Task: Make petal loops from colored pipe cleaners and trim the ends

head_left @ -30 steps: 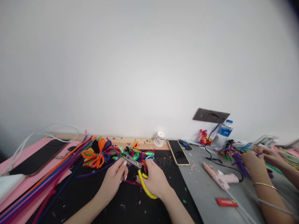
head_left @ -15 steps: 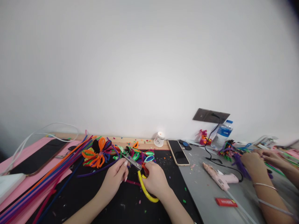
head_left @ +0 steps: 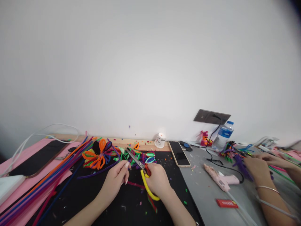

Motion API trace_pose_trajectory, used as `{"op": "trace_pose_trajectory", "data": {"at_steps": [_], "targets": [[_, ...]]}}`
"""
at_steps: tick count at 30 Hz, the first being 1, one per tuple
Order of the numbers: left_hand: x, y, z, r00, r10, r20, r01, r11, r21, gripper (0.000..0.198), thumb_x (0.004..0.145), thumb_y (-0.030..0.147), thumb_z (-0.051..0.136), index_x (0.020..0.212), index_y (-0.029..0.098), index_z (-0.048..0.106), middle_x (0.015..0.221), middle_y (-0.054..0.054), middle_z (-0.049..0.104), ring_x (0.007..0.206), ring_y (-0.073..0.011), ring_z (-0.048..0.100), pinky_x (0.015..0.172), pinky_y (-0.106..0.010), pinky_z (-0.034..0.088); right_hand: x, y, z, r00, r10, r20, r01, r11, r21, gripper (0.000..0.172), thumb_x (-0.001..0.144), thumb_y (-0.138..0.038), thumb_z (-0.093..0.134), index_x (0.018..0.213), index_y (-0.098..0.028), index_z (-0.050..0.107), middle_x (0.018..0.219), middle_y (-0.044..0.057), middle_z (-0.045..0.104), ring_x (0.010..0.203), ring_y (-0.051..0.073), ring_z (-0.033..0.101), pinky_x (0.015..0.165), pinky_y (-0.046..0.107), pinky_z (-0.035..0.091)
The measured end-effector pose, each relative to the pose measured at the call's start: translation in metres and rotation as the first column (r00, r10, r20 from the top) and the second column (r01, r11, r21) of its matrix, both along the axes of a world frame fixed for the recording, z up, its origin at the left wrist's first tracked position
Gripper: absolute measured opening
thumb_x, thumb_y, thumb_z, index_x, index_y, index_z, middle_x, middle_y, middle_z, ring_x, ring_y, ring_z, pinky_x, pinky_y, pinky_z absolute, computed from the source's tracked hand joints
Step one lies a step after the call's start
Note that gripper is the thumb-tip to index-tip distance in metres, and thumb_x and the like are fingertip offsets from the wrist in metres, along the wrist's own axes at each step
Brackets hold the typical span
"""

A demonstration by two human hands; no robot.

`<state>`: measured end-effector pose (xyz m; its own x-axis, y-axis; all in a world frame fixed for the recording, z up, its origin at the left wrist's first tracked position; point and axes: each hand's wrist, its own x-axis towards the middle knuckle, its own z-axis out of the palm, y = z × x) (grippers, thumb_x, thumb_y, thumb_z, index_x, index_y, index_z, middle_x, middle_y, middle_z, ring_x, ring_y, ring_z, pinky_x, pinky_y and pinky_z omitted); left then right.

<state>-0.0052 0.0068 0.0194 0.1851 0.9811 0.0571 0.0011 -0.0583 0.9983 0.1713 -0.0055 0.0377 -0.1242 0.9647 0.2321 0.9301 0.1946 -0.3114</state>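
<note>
My right hand (head_left: pixel 158 180) grips a pair of scissors (head_left: pixel 135 158) by its yellow and red handles, blades pointing up and left. Just left of the blades, my left hand (head_left: pixel 118 174) is closed in a pinch; anything between its fingertips is too small to make out. A magenta pipe cleaner (head_left: pixel 135 185) shows between the hands, but I cannot tell whether it is held. Beyond the hands, looped pipe-cleaner flowers lie on the black mat (head_left: pixel 98 197), including an orange one (head_left: pixel 100 155) and a green and purple bunch (head_left: pixel 149 157).
Long pipe cleaners (head_left: pixel 58 175) lie at left over pink sheets beside a dark phone (head_left: pixel 39 157). A paper cup (head_left: pixel 160 140) and another phone (head_left: pixel 179 153) stand near the wall. Rightward are a glue gun (head_left: pixel 221 179), a water bottle (head_left: pixel 223 135) and a co-worker's hands (head_left: pixel 258 166).
The scissors have shifted slightly right, away from my left fingertips. A small dark speck now shows against the wall above. A red and green strand has appeared below the yellow handle.
</note>
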Motion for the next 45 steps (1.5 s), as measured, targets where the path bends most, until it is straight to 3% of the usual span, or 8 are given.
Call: {"op": "trace_pose_trajectory", "data": {"at_steps": [5, 11, 18, 26, 30, 34, 41, 45], "targets": [[0.000, 0.002, 0.005, 0.999, 0.011, -0.036, -0.010, 1.000, 0.019, 0.029, 0.084, 0.044, 0.042, 0.078, 0.018, 0.055, 0.050, 0.006, 0.046, 0.043, -0.0103, 0.038, 0.043, -0.020, 0.028, 0.007, 0.006, -0.001, 0.994, -0.101, -0.031, 0.102, 0.994, 0.050, 0.009, 0.068, -0.016, 0.054, 0.061, -0.018, 0.049, 0.064, -0.001, 0.055, 0.058, 0.012, 0.049, 0.051, 0.022, 0.024], [-0.003, 0.005, 0.011, 0.991, 0.044, -0.126, -0.032, 0.995, 0.097, 0.024, 0.080, 0.038, 0.048, 0.081, 0.019, 0.063, 0.090, -0.004, 0.063, 0.095, -0.0218, 0.054, 0.086, -0.028, 0.036, 0.027, 0.016, 0.002, 0.945, -0.313, -0.096, 0.318, 0.948, 0.031, 0.012, 0.071, -0.025, 0.059, 0.082, -0.019, 0.059, 0.083, 0.004, 0.063, 0.074, 0.019, 0.059, 0.059, 0.024, 0.034], [0.001, 0.003, 0.005, 1.000, -0.002, -0.019, 0.001, 0.999, -0.048, 0.025, 0.079, 0.043, 0.052, 0.080, 0.019, 0.057, 0.056, 0.006, 0.050, 0.054, -0.0120, 0.048, 0.053, -0.021, 0.038, 0.045, 0.024, -0.007, 0.917, -0.387, -0.096, 0.388, 0.922, -0.011, 0.023, 0.071, -0.017, 0.058, 0.094, -0.015, 0.060, 0.093, 0.010, 0.061, 0.089, 0.024, 0.059, 0.073, 0.028, 0.041], [0.002, 0.004, 0.003, 0.993, -0.023, 0.114, 0.046, 0.979, -0.201, 0.025, 0.070, 0.040, 0.063, 0.078, 0.017, 0.057, 0.059, 0.002, 0.065, 0.060, -0.0138, 0.061, 0.059, -0.022, 0.048, 0.043, 0.022, 0.001, 0.949, -0.252, -0.190, 0.288, 0.937, 0.198, 0.010, 0.076, -0.016, 0.054, 0.084, -0.017, 0.060, 0.091, 0.011, 0.057, 0.087, 0.024, 0.053, 0.078, 0.035, 0.040], [0.004, 0.002, 0.004, 0.992, -0.011, 0.128, 0.041, 0.970, -0.240, 0.026, 0.070, 0.040, 0.064, 0.081, 0.017, 0.059, 0.069, -0.001, 0.070, 0.074, -0.0177, 0.067, 0.067, -0.024, 0.051, 0.024, 0.012, 0.010, 0.928, 0.104, -0.359, -0.052, 0.987, 0.151, 0.010, 0.083, -0.017, 0.047, 0.077, -0.018, 0.055, 0.073, 0.001, 0.055, 0.064, 0.014, 0.050, 0.059, 0.023, 0.039], [0.006, -0.001, 0.004, 0.991, -0.050, 0.123, 0.081, 0.961, -0.264, 0.025, 0.070, 0.039, 0.064, 0.083, 0.018, 0.059, 0.076, -0.002, 0.071, 0.082, -0.0195, 0.067, 0.070, -0.024, 0.051, 0.003, 0.004, 0.006, 0.872, 0.334, -0.358, -0.343, 0.939, 0.042, 0.017, 0.083, -0.018, 0.049, 0.066, -0.018, 0.050, 0.062, -0.003, 0.048, 0.057, 0.010, 0.045, 0.054, 0.020, 0.032], [0.008, -0.006, -0.008, 0.963, -0.202, -0.181, 0.195, 0.979, -0.052, 0.028, 0.080, 0.039, 0.049, 0.066, 0.016, 0.056, 0.061, -0.001, 0.066, 0.051, -0.0151, 0.064, 0.049, -0.022, 0.046, -0.007, 0.004, -0.003, 0.874, 0.259, -0.411, -0.235, 0.966, 0.109, 0.014, 0.080, -0.012, 0.047, 0.067, -0.017, 0.050, 0.061, -0.004, 0.044, 0.056, 0.010, 0.042, 0.053, 0.020, 0.029], [0.011, -0.008, -0.013, 0.955, -0.233, -0.182, 0.223, 0.972, -0.072, 0.028, 0.081, 0.040, 0.047, 0.063, 0.018, 0.049, 0.055, 0.002, 0.061, 0.044, -0.0129, 0.060, 0.042, -0.019, 0.040, -0.008, 0.003, -0.004, 0.859, 0.238, -0.453, -0.217, 0.971, 0.097, 0.013, 0.078, -0.012, 0.047, 0.066, -0.017, 0.050, 0.058, -0.005, 0.041, 0.052, 0.010, 0.039, 0.050, 0.020, 0.028]]}}
